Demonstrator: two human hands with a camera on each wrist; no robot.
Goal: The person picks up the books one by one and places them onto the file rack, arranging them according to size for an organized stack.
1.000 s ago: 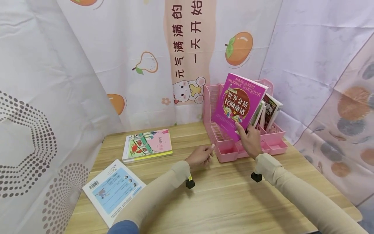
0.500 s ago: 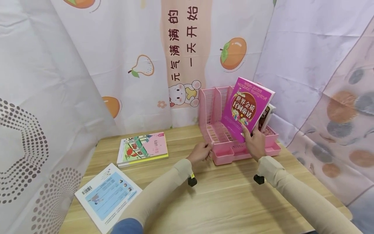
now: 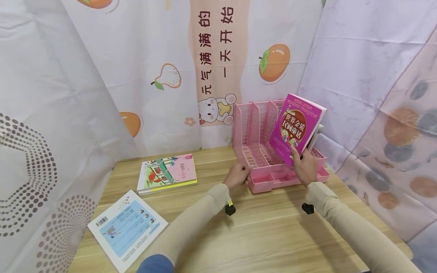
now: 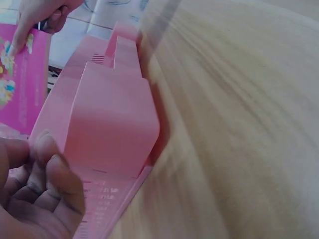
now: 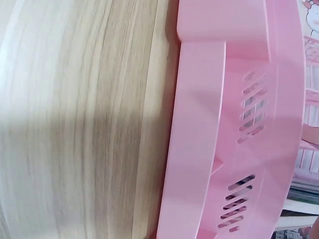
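Head view: right hand (image 3: 305,167) had hold of a purple paperback book with a round dark-red title medallion (image 3: 296,127), thumb flat on the front cover, remaining fingers mostly hidden behind it. Book was tilted, cover facing the camera, over the right part of a pink slotted plastic desk organizer (image 3: 257,185), lower end behind the front wall; couldn't tell whether it touched the base or which compartment it sat over. White-edged books (image 3: 318,135) stood just behind it, mostly covered. Left hand (image 3: 236,176) was at the organizer's front left corner; left wrist view had its fingers curled, thumb and fingertips pinching the edge there. Right wrist view mainly got the organizer's front tray and slotted wall, page edges at lower right. Organizer stood on a light wood-grain tabletop (image 3: 266,237), against a white curtain with fruit prints (image 3: 136,49). Well left of it: a small stack of pink-and-green illustrated books (image 3: 168,171) with a yellow edge, and nearer the person, a white book with a blue panel (image 3: 128,229), barcode up, lying flat and angled.
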